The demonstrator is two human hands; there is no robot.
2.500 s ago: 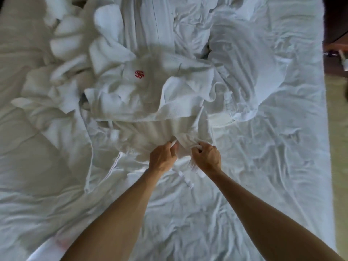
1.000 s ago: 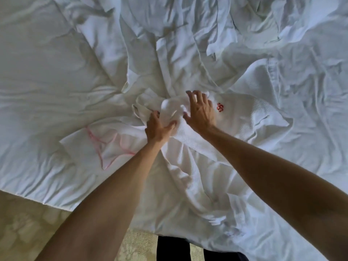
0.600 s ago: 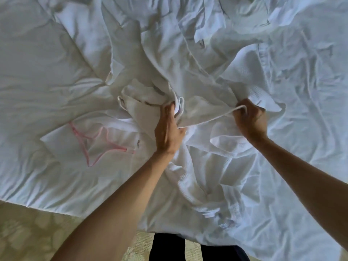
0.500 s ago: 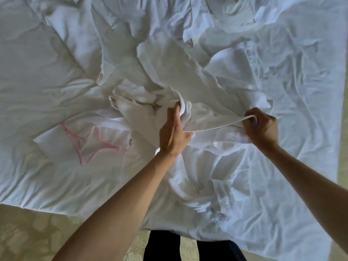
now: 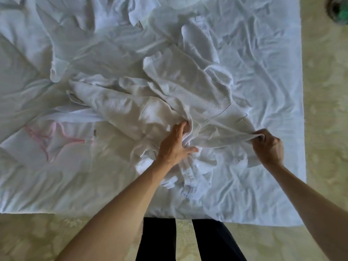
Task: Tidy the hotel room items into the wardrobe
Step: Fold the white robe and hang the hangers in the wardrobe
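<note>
While you are spreading it: the bathrobe (image 5: 169,102) is lying crumpled on the bed (image 5: 263,72).
Left hand (image 5: 175,146): fingers are digging into a bunched fold.
Right hand (image 5: 267,146): you are pinching the hem; keep it taut.

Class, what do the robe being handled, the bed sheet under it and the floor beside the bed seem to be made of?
Bathrobe: white waffle-weave cloth, probably cotton; a fine ribbed grid shows.
Bed sheet: smooth, thin white woven fabric, matte, finely creased.
Floor: likely carpet, pale yellow-green, faintly patterned, matte.
</note>
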